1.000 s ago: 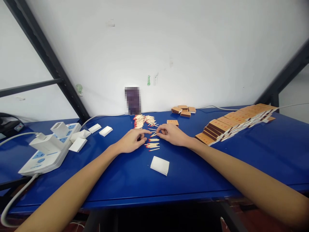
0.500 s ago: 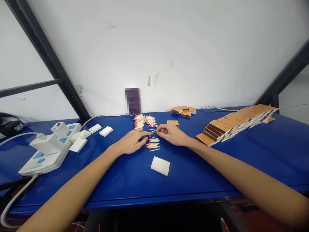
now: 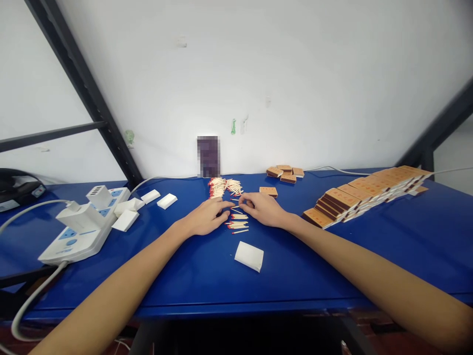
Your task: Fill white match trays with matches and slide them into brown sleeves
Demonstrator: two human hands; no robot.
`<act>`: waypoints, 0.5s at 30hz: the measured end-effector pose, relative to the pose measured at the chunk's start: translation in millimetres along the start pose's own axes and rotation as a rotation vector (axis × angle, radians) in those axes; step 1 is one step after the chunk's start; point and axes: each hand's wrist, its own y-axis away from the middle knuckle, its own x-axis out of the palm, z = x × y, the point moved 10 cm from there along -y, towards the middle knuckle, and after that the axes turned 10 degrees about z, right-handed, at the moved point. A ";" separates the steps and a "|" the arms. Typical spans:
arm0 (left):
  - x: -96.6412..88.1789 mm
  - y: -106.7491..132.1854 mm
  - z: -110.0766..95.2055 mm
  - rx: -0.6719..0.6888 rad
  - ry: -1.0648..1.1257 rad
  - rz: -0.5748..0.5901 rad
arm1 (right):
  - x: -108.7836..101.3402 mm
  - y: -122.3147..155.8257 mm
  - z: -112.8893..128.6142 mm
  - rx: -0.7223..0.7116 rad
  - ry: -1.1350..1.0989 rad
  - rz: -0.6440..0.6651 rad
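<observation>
Between my hands several loose matches (image 3: pixel 240 217) with red heads lie in small rows on the blue table. My right hand (image 3: pixel 263 209) is curled, thumb and forefinger pinched at the end of a match (image 3: pixel 236 206). Opposite it, my left hand (image 3: pixel 207 217) rests low over the table, forefinger stretched toward the match's other end and thumb apart. A larger heap of matches (image 3: pixel 218 187) lies just beyond my fingers. Nearer to me sits a white matchbox tray (image 3: pixel 249 256), its inside not visible. One brown matchbox (image 3: pixel 268 192) is behind my right hand.
A long stepped stack of matchboxes (image 3: pixel 351 196) runs along the right. Several more matchboxes (image 3: pixel 288 178) lie near the wall. On the left are a white power strip (image 3: pixel 83 246) with adapters, cables and white trays (image 3: pixel 167 200). A pixelated dark panel (image 3: pixel 209 157) stands at the back.
The whole view has shifted slightly, so everything sits a little further right. The match at my right fingertips now lies flatter between my hands; both hands stay in nearly the same place.
</observation>
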 end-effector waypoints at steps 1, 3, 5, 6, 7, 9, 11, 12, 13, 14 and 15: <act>-0.1 0.0 0.2 0.002 0.002 -0.003 | 0.0 0.2 -0.1 0.000 0.000 -0.001; -1.0 0.2 0.5 0.005 0.009 -0.015 | 0.4 0.4 -0.5 0.000 0.002 -0.002; -2.9 0.7 0.7 0.004 0.023 -0.032 | 1.3 0.3 -1.0 -0.001 0.003 0.002; -3.7 0.9 0.7 0.005 0.030 -0.039 | 1.7 0.3 -1.3 -0.002 0.001 0.005; -4.3 1.1 0.4 0.007 0.035 -0.041 | 2.1 0.3 -1.5 -0.002 -0.001 0.008; -4.6 1.3 -1.0 0.018 0.038 -0.037 | 2.1 0.5 -1.9 -0.001 -0.005 0.010; -4.3 1.3 -2.6 0.027 0.030 -0.025 | 1.6 0.9 -1.8 -0.003 -0.005 0.010; -4.1 1.4 -3.2 0.028 0.024 -0.020 | 1.3 1.1 -1.6 -0.004 -0.005 0.009; -4.0 1.4 -3.4 0.025 0.018 -0.015 | 0.9 1.2 -1.5 -0.005 -0.005 0.007; -3.9 1.5 -3.5 0.020 0.014 -0.011 | 0.6 1.3 -1.5 -0.006 -0.005 0.005; -3.7 1.5 -3.4 0.012 0.013 -0.007 | 0.3 1.4 -1.6 -0.004 -0.005 0.002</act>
